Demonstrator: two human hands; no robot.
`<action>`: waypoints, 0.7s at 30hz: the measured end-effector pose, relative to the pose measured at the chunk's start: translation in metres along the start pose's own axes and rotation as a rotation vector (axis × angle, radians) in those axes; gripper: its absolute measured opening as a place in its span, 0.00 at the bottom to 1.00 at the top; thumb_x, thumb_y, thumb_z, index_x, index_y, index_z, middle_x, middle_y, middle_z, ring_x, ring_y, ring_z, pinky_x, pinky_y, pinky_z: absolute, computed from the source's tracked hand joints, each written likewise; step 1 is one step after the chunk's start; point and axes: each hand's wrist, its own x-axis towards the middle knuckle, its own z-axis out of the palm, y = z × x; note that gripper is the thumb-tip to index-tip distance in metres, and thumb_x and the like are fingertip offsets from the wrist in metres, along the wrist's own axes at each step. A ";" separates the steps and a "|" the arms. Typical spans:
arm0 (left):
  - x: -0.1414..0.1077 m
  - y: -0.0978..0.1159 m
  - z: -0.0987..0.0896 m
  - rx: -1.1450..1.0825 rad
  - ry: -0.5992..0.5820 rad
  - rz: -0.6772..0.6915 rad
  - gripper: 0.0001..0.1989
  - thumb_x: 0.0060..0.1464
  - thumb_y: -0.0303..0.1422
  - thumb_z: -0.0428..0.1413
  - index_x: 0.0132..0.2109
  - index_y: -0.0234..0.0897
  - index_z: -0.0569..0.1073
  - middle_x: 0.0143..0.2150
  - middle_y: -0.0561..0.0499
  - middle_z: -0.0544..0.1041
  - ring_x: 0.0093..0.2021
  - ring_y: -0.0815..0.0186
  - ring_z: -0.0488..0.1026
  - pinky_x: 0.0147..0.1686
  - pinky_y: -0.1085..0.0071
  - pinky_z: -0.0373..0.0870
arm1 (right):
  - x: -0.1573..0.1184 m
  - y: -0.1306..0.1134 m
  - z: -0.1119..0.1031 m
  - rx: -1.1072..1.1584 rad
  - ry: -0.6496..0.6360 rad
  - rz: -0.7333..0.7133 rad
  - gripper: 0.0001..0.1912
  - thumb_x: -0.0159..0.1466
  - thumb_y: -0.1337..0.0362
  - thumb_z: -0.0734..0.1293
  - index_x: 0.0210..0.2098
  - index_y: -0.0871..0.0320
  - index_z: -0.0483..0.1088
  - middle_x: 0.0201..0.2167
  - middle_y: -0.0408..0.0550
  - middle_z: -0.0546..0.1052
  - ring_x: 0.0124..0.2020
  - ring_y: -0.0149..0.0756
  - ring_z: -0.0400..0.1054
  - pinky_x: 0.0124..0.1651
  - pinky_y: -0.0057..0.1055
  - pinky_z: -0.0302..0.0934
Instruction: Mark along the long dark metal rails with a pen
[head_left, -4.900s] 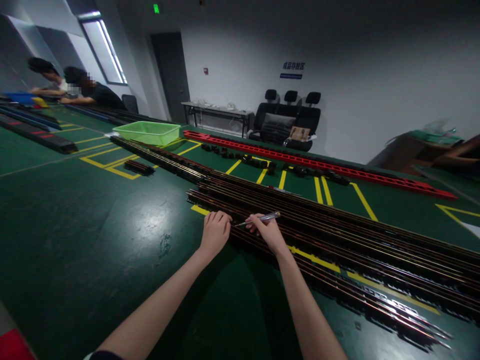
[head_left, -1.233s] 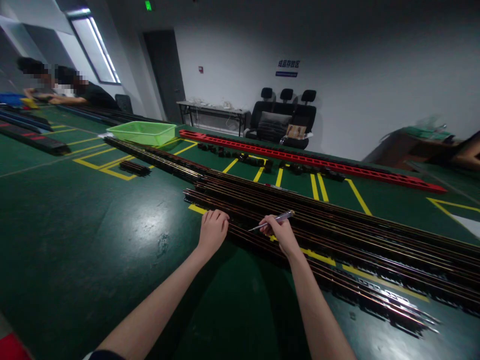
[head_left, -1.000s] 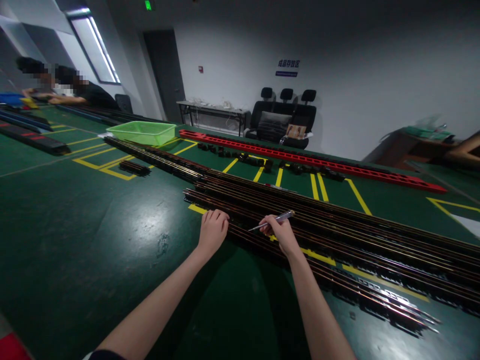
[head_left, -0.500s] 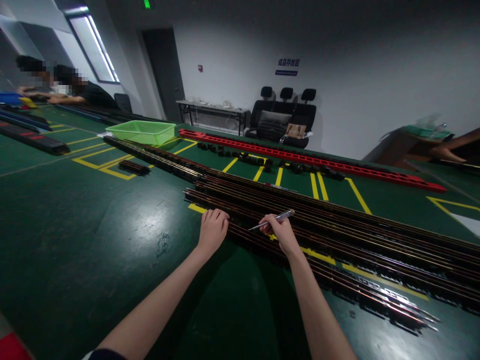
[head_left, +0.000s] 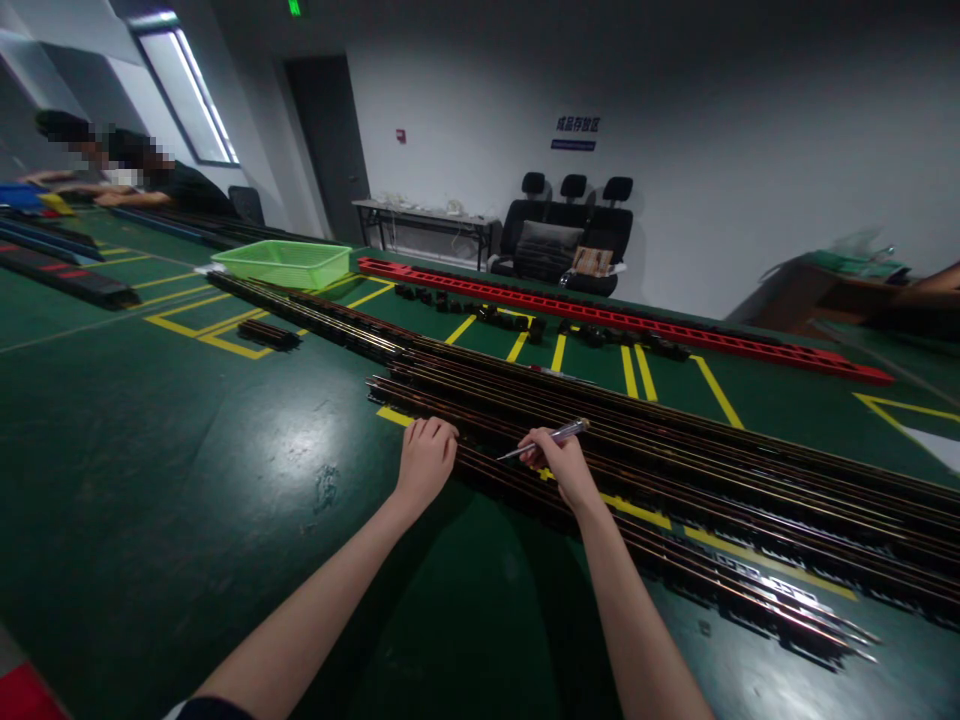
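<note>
Near strip (head_left: 679, 558), dark and slender, bears long rods of coppery sheen and lies on the green table (head_left: 247, 500) beneath the hands; its rods are too dim and close-set to count. Far beyond the strip to the left, two co-workers (head_left: 196, 190) bend forward, partly pixelated; a blue tray (head_left: 19, 197) before them is cut off by the frame. Left of the strip and beyond it lie one green basket (head_left: 281, 267) and one short bundle (head_left: 267, 335). At the strip's left end rests the left hand (head_left: 427, 460), palm down; its fingertips are hidden, so whether it grips cannot be told. Over the strip, farther right, the right hand (head_left: 555, 463) grasps one pen-like tool (head_left: 568, 431), its pale handle raised and its thin shaft slanting down leftward; contact between tip and strip is indistinct. Behind the strip stretch further rods (head_left: 675, 445), some cut off at right, then one red rail (head_left: 626, 320). Beyond the strip, far right, another person's dim forearm (head_left: 930, 287) is cropped.
</note>
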 end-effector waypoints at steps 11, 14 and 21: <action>0.000 0.000 -0.001 -0.019 0.004 -0.006 0.10 0.55 0.27 0.42 0.34 0.37 0.68 0.35 0.50 0.70 0.39 0.64 0.64 0.47 0.63 0.56 | -0.002 -0.002 -0.001 -0.003 -0.004 0.006 0.14 0.52 0.58 0.61 0.21 0.63 0.69 0.17 0.45 0.70 0.19 0.26 0.62 0.22 0.22 0.54; 0.000 0.000 -0.001 -0.028 0.001 -0.008 0.10 0.55 0.27 0.42 0.34 0.37 0.68 0.35 0.50 0.70 0.39 0.64 0.64 0.47 0.63 0.55 | -0.002 -0.004 0.000 -0.007 0.004 0.008 0.14 0.52 0.58 0.61 0.20 0.63 0.68 0.16 0.45 0.69 0.19 0.26 0.62 0.22 0.22 0.54; 0.001 0.000 -0.002 -0.020 0.002 -0.005 0.10 0.54 0.27 0.42 0.34 0.37 0.68 0.35 0.50 0.70 0.40 0.64 0.64 0.48 0.62 0.55 | -0.002 -0.004 0.000 -0.007 -0.005 -0.012 0.13 0.52 0.59 0.61 0.20 0.64 0.68 0.16 0.45 0.69 0.19 0.26 0.62 0.22 0.22 0.53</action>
